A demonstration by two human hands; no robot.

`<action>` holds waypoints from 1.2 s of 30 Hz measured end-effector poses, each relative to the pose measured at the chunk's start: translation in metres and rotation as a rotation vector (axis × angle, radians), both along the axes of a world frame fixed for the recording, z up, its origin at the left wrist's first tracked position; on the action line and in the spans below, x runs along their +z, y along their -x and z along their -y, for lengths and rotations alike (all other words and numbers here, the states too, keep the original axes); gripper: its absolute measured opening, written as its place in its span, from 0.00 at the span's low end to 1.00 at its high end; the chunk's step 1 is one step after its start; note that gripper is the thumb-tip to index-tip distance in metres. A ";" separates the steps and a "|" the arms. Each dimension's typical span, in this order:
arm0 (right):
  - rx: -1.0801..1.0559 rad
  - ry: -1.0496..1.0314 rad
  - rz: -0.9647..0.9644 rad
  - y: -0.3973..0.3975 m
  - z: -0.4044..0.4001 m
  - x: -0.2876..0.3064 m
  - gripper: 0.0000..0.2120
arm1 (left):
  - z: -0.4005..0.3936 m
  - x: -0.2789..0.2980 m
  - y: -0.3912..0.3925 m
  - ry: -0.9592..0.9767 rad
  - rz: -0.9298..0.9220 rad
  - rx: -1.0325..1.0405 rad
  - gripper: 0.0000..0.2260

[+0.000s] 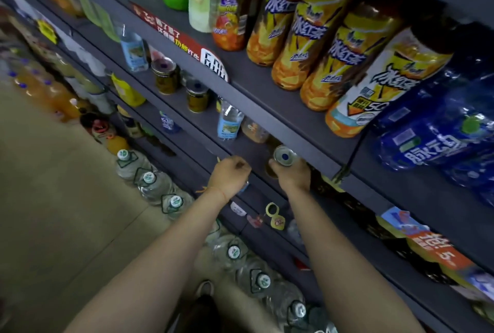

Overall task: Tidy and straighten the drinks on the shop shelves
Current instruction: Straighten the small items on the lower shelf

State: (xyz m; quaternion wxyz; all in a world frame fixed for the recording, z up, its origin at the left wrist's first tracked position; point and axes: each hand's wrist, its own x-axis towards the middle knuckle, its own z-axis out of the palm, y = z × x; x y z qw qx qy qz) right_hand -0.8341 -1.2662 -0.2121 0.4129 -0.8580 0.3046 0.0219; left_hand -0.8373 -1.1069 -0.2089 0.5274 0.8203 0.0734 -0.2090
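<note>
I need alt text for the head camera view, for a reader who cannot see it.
A person's right hand grips a silver-topped can at a dark shop shelf, while the left hand, fingers curled, hovers beside it. Yellow iced tea bottles stand on the shelf above; large water jugs line the floor below.

We note dark grey metal shelves [270, 84] in tiers. The upper tier carries yellow-labelled iced tea bottles [315, 38] standing in a row; the tier below carries round lidded tins [165, 74] and clear bottles with pale blue labels [228, 121]. Large clear water jugs [157, 185] stand on the beige floor [48, 199].
</note>
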 end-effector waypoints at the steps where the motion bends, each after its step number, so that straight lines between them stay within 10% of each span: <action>1: -0.008 0.011 0.009 0.001 0.000 0.000 0.35 | -0.002 -0.003 0.000 0.010 -0.010 -0.003 0.10; 5: -0.186 -0.285 0.026 0.018 0.001 0.004 0.38 | -0.004 0.000 0.008 0.113 -0.076 0.072 0.05; 10: -0.090 -0.764 -0.012 0.055 -0.019 0.034 0.18 | -0.011 0.033 0.027 0.452 -0.317 0.186 0.14; 18: 0.064 -1.153 0.251 0.099 -0.044 0.083 0.17 | -0.038 0.096 0.076 0.716 -0.057 0.209 0.13; 36: 0.306 -0.954 0.675 0.059 -0.136 0.277 0.21 | -0.118 0.285 0.013 1.008 0.373 0.028 0.20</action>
